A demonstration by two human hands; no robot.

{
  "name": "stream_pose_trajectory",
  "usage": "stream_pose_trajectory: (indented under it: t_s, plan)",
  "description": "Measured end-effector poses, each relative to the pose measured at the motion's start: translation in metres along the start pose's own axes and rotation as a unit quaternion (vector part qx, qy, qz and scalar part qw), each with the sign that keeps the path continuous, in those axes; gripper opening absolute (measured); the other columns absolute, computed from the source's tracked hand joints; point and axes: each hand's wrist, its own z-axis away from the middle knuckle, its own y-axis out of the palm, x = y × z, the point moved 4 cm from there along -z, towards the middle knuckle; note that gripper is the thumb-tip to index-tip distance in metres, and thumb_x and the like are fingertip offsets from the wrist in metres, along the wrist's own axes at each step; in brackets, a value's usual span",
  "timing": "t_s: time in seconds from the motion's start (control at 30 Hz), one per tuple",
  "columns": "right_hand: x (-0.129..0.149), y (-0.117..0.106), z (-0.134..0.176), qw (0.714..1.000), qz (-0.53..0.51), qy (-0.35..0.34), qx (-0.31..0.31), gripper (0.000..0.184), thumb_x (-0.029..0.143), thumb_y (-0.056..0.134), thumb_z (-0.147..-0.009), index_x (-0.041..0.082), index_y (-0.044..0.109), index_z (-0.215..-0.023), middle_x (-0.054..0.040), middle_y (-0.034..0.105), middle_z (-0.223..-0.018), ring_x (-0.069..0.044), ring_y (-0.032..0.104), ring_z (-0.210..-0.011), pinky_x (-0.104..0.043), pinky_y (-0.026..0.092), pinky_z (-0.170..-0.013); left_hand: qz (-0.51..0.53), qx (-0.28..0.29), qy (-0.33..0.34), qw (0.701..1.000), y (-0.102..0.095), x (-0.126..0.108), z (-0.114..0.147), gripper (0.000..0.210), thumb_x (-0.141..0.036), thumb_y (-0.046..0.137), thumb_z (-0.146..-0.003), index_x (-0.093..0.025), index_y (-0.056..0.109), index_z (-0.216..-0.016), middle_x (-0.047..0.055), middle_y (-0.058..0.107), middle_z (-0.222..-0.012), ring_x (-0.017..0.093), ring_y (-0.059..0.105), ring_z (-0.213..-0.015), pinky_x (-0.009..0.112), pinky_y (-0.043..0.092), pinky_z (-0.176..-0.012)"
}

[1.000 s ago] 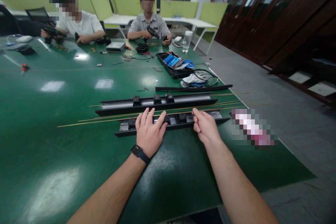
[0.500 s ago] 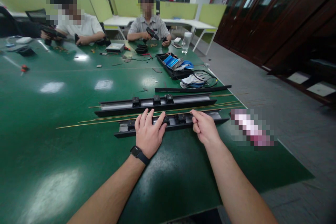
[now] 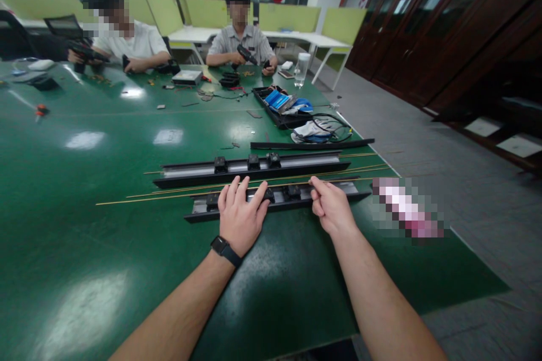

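Note:
My left hand [image 3: 242, 215], a dark watch on its wrist, lies with fingers spread over the near black channel rail [image 3: 296, 203]. Its fingertips reach the thin brass-coloured rods along the rail's far side. My right hand [image 3: 331, 205] is closed in a pinch above the right part of that rail, thumb and forefinger on a long thin rod [image 3: 127, 201]. This rod runs leftward past my left fingers. Small black blocks [image 3: 292, 190] sit inside the near rail, partly covered by my left hand. Behind it lies a second channel rail [image 3: 254, 174] with three similar blocks.
A black strip [image 3: 313, 144] lies farther back, near gloves [image 3: 311, 131] and a black tray [image 3: 283, 119] with blue items. Two people sit across the green table [image 3: 127, 248] holding power drills. A blurred pink object [image 3: 406, 207] lies near the right edge.
The long rod has slid slightly to the right; its left end is nearer my left hand. Both hands keep nearly the same place and pose.

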Motion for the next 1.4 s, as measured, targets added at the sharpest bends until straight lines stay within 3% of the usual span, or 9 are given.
stream_pose_trajectory:
  t_s: [0.8,1.17,1.4]
  plan:
    - [-0.0014,-0.0005,-0.0007,1.0,-0.001,-0.016,-0.02,0.034,0.041,0.084,-0.072,0.015,0.064,-0.073,0.0064,0.049,-0.05,-0.002,0.032,-0.028,-0.014,0.019,-0.024,0.005,0.005,-0.003,1.0,-0.0003,0.0002,-0.0001,0.042,-0.042,0.052,-0.097,-0.038,0.056,-0.139,0.011,0.051,-0.148,0.031,0.035,-0.146,0.053,0.025,-0.118]
    - [0.0019,0.0008,0.0021,1.0,0.005,-0.012,0.019,0.029,0.036,0.084,-0.071,0.014,0.064,-0.077,0.0042,0.054,-0.052,-0.002,0.033,-0.028,-0.016,0.017,-0.024,0.024,-0.005,-0.004,1.0,-0.003,-0.0011,-0.0007,0.043,-0.039,0.056,-0.095,-0.036,0.058,-0.137,0.011,0.053,-0.146,0.033,0.037,-0.144,0.054,0.027,-0.117]
    - [-0.0016,0.0001,-0.0012,1.0,0.006,-0.016,0.006,0.033,0.039,0.084,-0.072,0.015,0.062,-0.073,0.0064,0.049,-0.05,-0.002,0.032,-0.027,-0.015,0.017,-0.024,0.018,0.001,-0.004,1.0,-0.0024,0.0,-0.0004,0.043,-0.041,0.054,-0.095,-0.037,0.057,-0.138,0.011,0.052,-0.147,0.032,0.036,-0.145,0.054,0.026,-0.117]
